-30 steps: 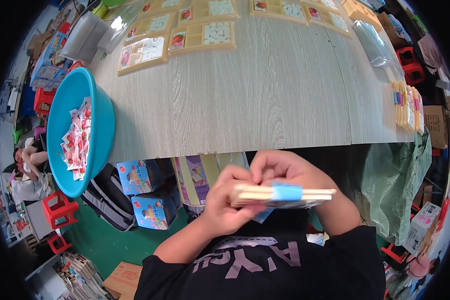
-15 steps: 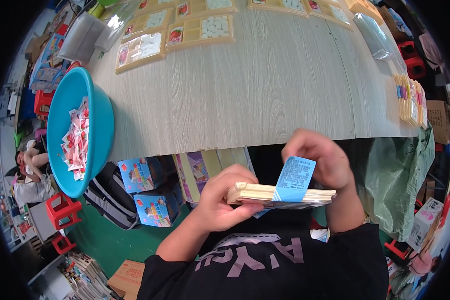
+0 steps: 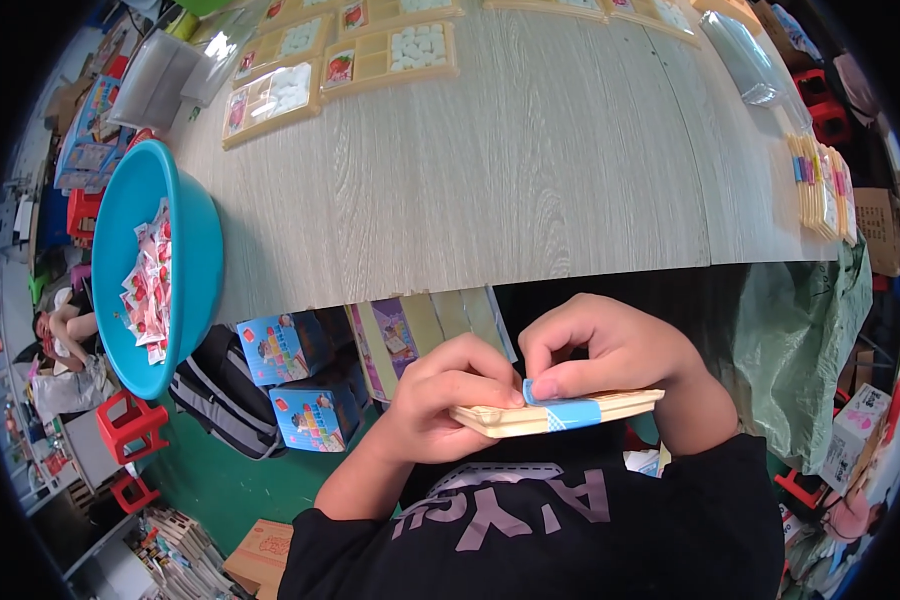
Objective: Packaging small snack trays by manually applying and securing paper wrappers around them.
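Note:
My left hand [image 3: 450, 395] grips the left end of a thin, flat cream-coloured tray pack [image 3: 625, 406], held edge-on in front of my chest. A blue paper sleeve [image 3: 574, 413] wraps over the pack's long edge, a little right of its middle. Bent over the pack, my right hand [image 3: 615, 350] is closed, its thumb and fingers pressing the end of the blue sleeve against the top face. The tips of both hands nearly meet there. The pack's underside is hidden.
On the grey wood-grain table [image 3: 510, 180], several cream trays [image 3: 390, 62] of white pieces stand at the back. A turquoise basin [image 3: 198, 270] of small red-and-white sachets is at the left. Banded packs [image 3: 820, 188] stand at the right edge, above a green plastic bag [image 3: 805, 350].
My right hand has come down and left onto the pack. The blue sleeve, which stood up from the pack, is now folded down over its edge.

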`<state>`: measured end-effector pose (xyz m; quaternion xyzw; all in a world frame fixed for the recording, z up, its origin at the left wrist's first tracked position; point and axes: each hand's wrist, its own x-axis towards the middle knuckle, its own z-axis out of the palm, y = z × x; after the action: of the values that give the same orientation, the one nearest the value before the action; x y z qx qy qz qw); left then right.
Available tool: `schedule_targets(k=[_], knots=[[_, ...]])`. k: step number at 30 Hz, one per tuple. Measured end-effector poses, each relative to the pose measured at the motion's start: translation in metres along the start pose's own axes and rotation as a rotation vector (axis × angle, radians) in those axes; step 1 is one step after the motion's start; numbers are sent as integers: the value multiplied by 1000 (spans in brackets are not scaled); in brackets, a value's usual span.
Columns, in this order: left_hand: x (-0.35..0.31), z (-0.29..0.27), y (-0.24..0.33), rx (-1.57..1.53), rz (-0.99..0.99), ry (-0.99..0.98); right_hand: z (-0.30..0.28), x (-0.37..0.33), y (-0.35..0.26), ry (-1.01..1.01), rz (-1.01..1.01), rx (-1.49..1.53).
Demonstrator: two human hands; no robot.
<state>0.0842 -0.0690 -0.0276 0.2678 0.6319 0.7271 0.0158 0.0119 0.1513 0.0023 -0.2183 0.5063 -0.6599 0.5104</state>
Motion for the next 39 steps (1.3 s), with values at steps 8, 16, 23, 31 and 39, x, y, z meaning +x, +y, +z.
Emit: schedule_targets(k=[8, 16, 23, 31, 39], knots=[[-1, 2, -3, 98, 17, 45, 0, 5, 8, 8, 20, 45], [-1, 7, -10, 49, -24, 131, 0, 11, 29, 80, -42, 230], [-16, 12, -6, -257, -366, 533, -6, 6, 31, 307, -53, 167], [-6, 8, -10, -407, -369, 691, 11, -15, 74, 328, -130, -117], [3, 10, -10, -466, -306, 645, 29, -8, 55, 3, -130, -310]])
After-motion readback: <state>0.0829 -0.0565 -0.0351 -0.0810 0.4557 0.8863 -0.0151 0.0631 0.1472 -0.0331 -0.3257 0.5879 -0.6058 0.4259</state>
